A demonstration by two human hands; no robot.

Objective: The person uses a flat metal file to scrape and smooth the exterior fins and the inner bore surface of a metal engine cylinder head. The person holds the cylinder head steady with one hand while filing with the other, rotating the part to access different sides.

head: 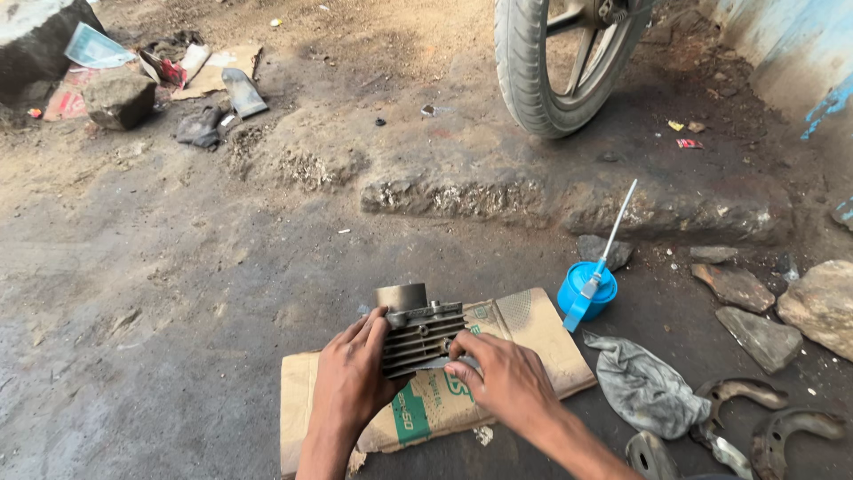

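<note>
wheel (551, 67): top cut off | finned cylinder (422, 338): lower part behind hands

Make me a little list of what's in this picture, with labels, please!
place: dirt ground outdoors
left hand: grips the finned metal cylinder
right hand: holds the cylinder's other side
under it: flattened sack
to the right: blue oil can with long spout, grey rag, curved brake shoes, stones
behind: motorcycle wheel
</note>
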